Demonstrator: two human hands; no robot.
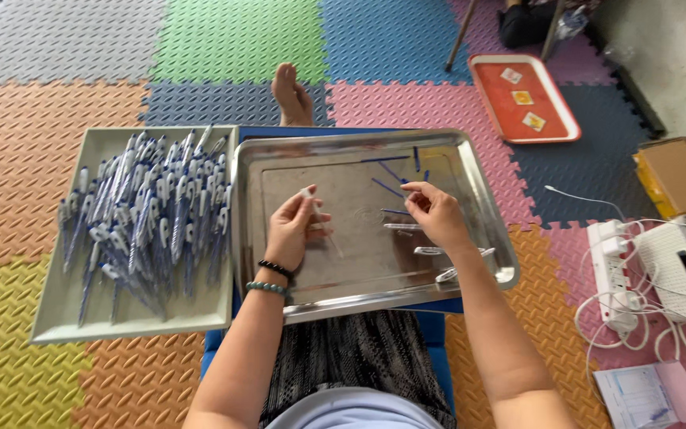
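While the person sits on the floor with a steel tray (486,238) across the lap, the left hand (291,230) is raised over the tray's nine o'clock half, its fingers (305,208) pinched together on a small clear pen part (306,192) that sticks up from the fingertips. At about three o'clock from it, the right hand (438,213) hovers over the middle of the tray, fingers (414,191) drawn together at a thin blue refill (387,187); whether they actually grip it I cannot tell. More blue refills (387,159) lie scattered toward the tray's twelve o'clock edge, well apart from each other, and a few clear pen barrels (430,251) rest near the five o'clock corner, just beside the right wrist. Two bead bracelets (273,278) circle the left wrist. Touching the steel tray at nine o'clock is a white tray (57,310) piled with blue and white pens (148,214). A bare foot (291,95) shows at twelve o'clock beyond the steel tray. Farther off at one o'clock lies a red tray (557,111) holding three small packets (522,98). At three o'clock a white power strip (614,274) with looping cables sits near a cardboard box (676,179), all on coloured foam floor mats (232,40).
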